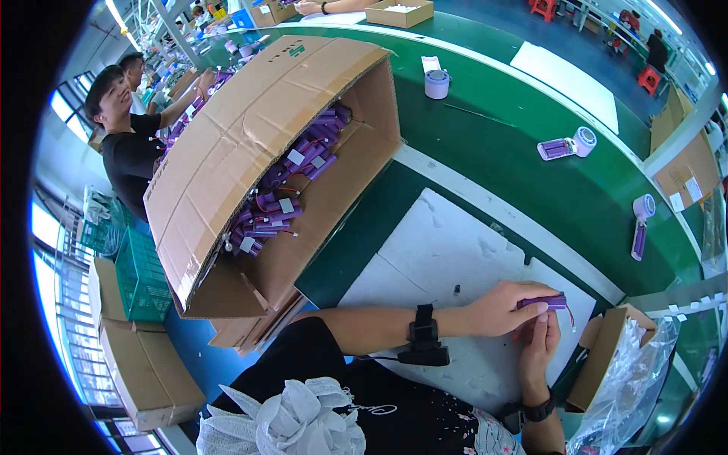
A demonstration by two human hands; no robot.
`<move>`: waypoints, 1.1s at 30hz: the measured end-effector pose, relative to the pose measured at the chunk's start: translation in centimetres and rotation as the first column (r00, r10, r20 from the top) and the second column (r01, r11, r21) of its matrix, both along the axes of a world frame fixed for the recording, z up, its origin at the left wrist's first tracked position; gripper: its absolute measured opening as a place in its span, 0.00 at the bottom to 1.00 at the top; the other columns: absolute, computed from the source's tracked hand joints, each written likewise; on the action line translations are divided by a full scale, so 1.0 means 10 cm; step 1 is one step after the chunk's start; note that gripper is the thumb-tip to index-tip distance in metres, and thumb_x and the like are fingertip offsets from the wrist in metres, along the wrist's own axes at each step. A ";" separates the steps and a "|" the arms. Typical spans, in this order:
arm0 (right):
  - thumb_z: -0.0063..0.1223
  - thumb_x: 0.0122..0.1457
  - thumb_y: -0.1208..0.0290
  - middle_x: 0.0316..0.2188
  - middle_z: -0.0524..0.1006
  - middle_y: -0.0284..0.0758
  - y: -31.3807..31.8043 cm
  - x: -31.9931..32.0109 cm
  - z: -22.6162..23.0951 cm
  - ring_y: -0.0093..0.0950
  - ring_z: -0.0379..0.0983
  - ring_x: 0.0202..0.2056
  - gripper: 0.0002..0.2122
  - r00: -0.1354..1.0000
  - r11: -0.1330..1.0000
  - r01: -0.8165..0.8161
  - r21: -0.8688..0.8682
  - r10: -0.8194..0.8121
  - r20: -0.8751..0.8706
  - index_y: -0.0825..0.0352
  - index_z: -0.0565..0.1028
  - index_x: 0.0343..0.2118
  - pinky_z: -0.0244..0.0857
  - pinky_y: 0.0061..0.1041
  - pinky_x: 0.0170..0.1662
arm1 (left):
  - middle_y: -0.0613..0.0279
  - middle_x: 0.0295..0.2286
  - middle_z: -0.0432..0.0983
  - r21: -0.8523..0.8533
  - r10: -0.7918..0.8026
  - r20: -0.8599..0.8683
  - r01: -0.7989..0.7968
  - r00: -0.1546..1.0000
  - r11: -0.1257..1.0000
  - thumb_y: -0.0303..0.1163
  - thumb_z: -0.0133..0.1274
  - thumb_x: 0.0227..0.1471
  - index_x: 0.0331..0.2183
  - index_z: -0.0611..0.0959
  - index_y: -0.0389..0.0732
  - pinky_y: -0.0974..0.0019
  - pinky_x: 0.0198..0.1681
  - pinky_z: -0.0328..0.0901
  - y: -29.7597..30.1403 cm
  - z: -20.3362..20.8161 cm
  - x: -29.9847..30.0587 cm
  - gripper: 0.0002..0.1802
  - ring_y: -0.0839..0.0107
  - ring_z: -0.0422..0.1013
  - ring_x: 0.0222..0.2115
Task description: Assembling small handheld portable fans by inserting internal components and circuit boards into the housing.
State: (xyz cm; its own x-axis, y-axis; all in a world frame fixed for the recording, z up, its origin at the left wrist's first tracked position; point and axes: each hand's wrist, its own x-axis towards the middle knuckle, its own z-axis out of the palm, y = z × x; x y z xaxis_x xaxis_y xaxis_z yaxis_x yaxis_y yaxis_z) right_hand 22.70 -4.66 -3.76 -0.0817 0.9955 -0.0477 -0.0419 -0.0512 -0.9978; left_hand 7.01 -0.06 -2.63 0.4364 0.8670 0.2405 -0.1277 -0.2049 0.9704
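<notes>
Over the white foam board (pixel 432 262), my left hand (pixel 506 305) grips a small purple battery pack (pixel 547 302) between thumb and fingers. Just below it, my right hand (pixel 540 345) is closed, its fingertips up against the pack's underside. A thin red wire dangles from the pack's right end. More red wire shows by the right fingertips, but what they pinch is partly hidden. To the left, a large cardboard box (pixel 262 114) lies tipped on its side, opening toward the board. Inside are several purple battery packs (pixel 303 155) with wires and pale pads.
Purple-and-white round-headed devices (pixel 436 83) stand or lie along the green conveyor belt (pixel 493 144). A small carton (pixel 599 356) with clear plastic is right of my hands. Green crates (pixel 140 280) and cartons (pixel 144 371) stand at left. A co-worker (pixel 125 144) sits beyond the large box.
</notes>
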 end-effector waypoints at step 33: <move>0.37 0.70 0.59 0.24 0.73 0.29 0.01 0.00 -0.01 0.16 0.66 0.23 0.16 1.000 1.000 -0.008 0.012 0.008 -0.003 0.67 0.71 0.42 0.57 0.16 0.26 | 0.49 0.48 0.75 0.057 0.050 0.009 -0.050 0.999 0.997 0.31 0.52 0.58 0.50 0.77 0.34 0.63 0.48 0.68 0.00 -0.01 0.00 0.18 0.59 0.75 0.44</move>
State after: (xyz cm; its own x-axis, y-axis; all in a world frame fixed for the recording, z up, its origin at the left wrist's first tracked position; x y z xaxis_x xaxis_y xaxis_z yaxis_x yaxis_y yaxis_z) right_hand 22.74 -4.53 -3.86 -0.0894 0.9953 -0.0359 -0.0450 -0.0401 -0.9982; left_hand 7.01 -0.02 -2.71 0.3909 0.8724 0.2935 -0.1232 -0.2664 0.9559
